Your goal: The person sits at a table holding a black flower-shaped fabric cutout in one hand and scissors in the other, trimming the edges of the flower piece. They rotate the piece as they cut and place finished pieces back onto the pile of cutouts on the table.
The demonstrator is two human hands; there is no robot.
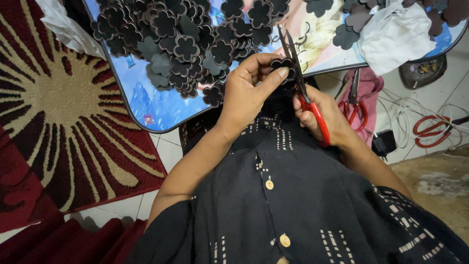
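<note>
Head view: I see my left hand (249,93) pinching a dark flower piece (283,64) above my lap, my right hand (320,115) gripping red scissors (303,88) at its edge, beside the low table (146,110)

Red-handled scissors (312,115) with dark blades; dark grey flower-shaped cutouts (181,46) with black outlines; low table (146,105) in pale blue with a pink and yellow cartoon print; black shirt (303,205) patterned with cream dashes and tan buttons; rug (58,102) in red, maroon and beige rays; white cloth (395,34)
</note>
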